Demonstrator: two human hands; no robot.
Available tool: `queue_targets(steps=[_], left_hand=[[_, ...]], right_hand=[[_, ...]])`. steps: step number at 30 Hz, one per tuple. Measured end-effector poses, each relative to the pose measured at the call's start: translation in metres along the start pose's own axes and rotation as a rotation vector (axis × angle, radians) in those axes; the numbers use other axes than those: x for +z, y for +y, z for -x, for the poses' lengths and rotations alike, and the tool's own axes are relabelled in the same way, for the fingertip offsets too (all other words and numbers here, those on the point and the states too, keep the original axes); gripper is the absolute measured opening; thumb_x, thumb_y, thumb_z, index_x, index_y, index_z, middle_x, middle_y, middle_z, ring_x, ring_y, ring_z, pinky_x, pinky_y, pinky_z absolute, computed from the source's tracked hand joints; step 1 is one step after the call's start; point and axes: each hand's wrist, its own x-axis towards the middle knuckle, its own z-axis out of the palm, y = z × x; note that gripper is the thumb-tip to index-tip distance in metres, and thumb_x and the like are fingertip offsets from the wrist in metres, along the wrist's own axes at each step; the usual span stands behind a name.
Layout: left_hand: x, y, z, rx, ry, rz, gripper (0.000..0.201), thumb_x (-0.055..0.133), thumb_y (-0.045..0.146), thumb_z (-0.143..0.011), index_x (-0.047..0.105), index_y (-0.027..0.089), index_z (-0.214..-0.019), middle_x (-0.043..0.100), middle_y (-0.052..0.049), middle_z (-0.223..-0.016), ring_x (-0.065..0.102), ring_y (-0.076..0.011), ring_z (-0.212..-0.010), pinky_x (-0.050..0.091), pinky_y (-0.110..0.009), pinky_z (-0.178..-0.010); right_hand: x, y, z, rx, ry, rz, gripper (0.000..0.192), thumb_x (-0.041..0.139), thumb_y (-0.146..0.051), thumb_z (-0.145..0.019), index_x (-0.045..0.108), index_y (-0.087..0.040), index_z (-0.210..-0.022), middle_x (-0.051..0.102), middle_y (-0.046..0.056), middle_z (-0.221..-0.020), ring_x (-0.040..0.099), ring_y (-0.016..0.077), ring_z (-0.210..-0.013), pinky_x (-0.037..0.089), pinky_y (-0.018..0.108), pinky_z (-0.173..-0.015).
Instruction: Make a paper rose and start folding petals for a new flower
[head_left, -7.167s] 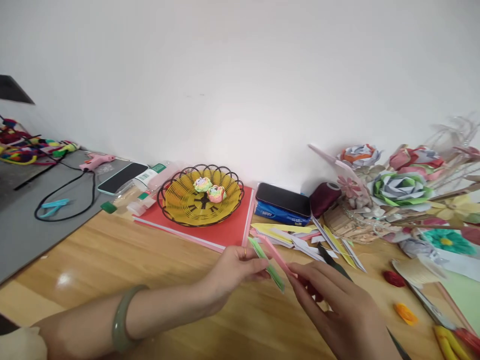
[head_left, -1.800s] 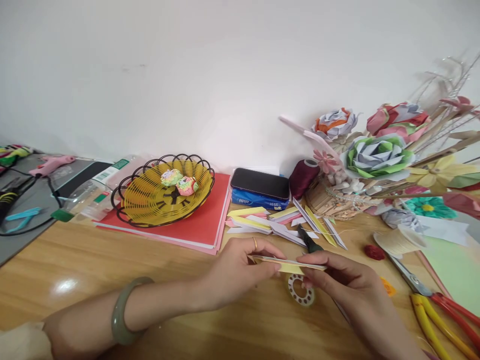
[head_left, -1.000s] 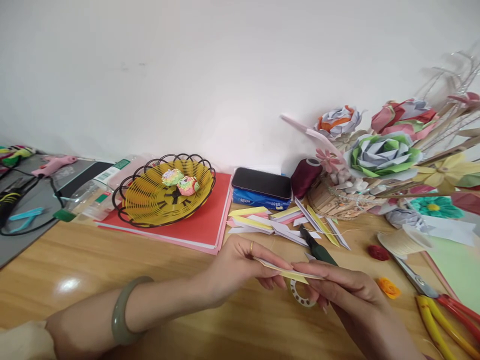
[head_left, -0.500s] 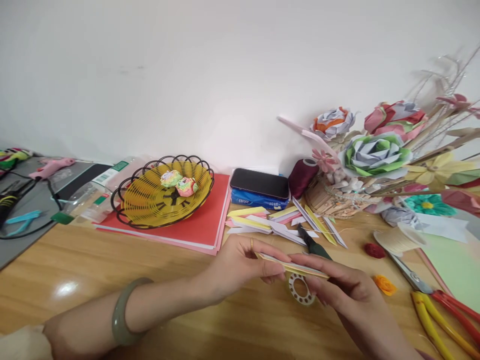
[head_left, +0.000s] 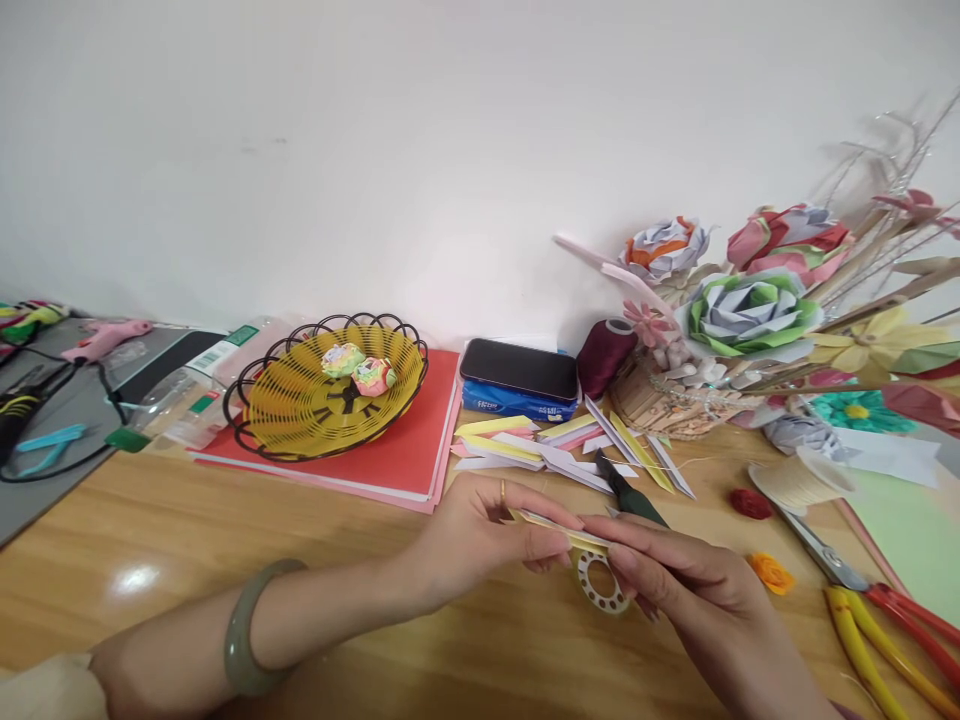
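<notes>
Strip (head_left: 559,530) of folded yellow paper spans your two hands: left hand (head_left: 480,535) pinches its nine o'clock end, right hand (head_left: 694,590) pinches its three o'clock end, above a tape ring (head_left: 600,585).

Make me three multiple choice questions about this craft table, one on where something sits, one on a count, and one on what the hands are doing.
1. Where does the yellow basket stand?
A. on the red paper stack
B. on the grey mat
C. on the phone

2. How many small paper flowers lie in the basket?
A. none
B. two
C. five

3. What is the state of the folded yellow strip?
A. lying flat on the table
B. in the basket
C. pinched between left hand and right hand

Answers: 1 A, the basket rests on the stack; 2 B, two flowers show inside; 3 C, both hands' fingertips grip it above the table.
</notes>
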Motion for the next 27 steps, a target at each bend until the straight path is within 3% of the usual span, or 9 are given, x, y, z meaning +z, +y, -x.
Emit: queue_targets(steps=[7,13,16,19,22,25,27], left_hand=[[-0.003,-0.003,0.001,0.005,-0.023,0.047,0.015,0.071,0.025,-0.065,0.073,0.016,-0.077,0.067,-0.002,-0.06,0.056,-0.0075,-0.054,0.046,-0.019,-0.056],[-0.007,-0.004,-0.004,-0.047,-0.019,0.051,0.016,0.072,0.026,-0.063,0.073,0.015,-0.076,0.067,-0.003,-0.06,0.056,-0.0074,-0.053,0.046,-0.019,-0.056],[-0.008,-0.004,-0.006,-0.084,-0.029,0.005,0.018,0.072,0.027,-0.063,0.073,0.014,-0.076,0.068,-0.003,-0.06,0.057,-0.0079,-0.053,0.045,-0.018,-0.055],[-0.011,-0.007,-0.002,-0.151,-0.015,-0.02,0.022,0.073,0.028,-0.061,0.072,0.014,-0.078,0.067,-0.003,-0.059,0.057,-0.0079,-0.053,0.044,-0.018,-0.054],[-0.016,-0.013,0.008,-0.242,-0.013,-0.065,0.024,0.075,0.027,-0.058,0.072,0.014,-0.078,0.067,-0.002,-0.058,0.056,-0.007,-0.051,0.043,-0.017,-0.053],[-0.023,-0.02,0.018,-0.282,-0.013,-0.094,0.024,0.074,0.028,-0.059,0.072,0.014,-0.079,0.067,-0.002,-0.058,0.057,-0.0072,-0.052,0.043,-0.017,-0.054],[-0.027,-0.024,0.021,-0.275,0.006,-0.107,0.026,0.074,0.028,-0.058,0.072,0.014,-0.08,0.067,-0.002,-0.059,0.058,-0.0078,-0.053,0.044,-0.018,-0.055]], right_hand=[[-0.002,0.005,0.0,0.006,-0.079,-0.017,0.028,0.053,-0.041,-0.082,0.068,-0.03,-0.101,0.07,0.003,-0.08,0.06,0.0165,-0.063,0.05,0.027,-0.052],[-0.002,0.004,-0.004,0.057,-0.147,0.006,0.032,0.051,-0.043,-0.082,0.068,-0.026,-0.103,0.064,0.001,-0.061,0.055,0.0141,-0.055,0.049,0.025,-0.053],[-0.003,0.002,-0.005,-0.01,-0.191,0.092,0.033,0.049,-0.039,-0.084,0.064,-0.025,-0.11,0.066,0.002,-0.073,0.058,0.0149,-0.065,0.049,0.026,-0.061],[-0.003,-0.002,-0.003,-0.171,-0.244,0.227,0.03,0.044,-0.03,-0.089,0.06,-0.028,-0.115,0.064,0.004,-0.09,0.059,0.0149,-0.082,0.047,0.026,-0.072],[0.001,-0.006,-0.001,-0.253,-0.321,0.369,0.03,0.04,-0.025,-0.09,0.062,-0.028,-0.111,0.061,0.004,-0.092,0.058,0.0145,-0.083,0.046,0.025,-0.071],[0.008,-0.006,0.0,-0.208,-0.396,0.409,0.027,0.041,-0.024,-0.09,0.065,-0.027,-0.101,0.062,0.002,-0.084,0.06,0.0126,-0.076,0.046,0.022,-0.068],[0.013,-0.005,0.001,-0.211,-0.351,0.425,0.022,0.045,-0.024,-0.088,0.067,-0.026,-0.091,0.064,-0.001,-0.078,0.06,0.0111,-0.071,0.046,0.019,-0.063]])
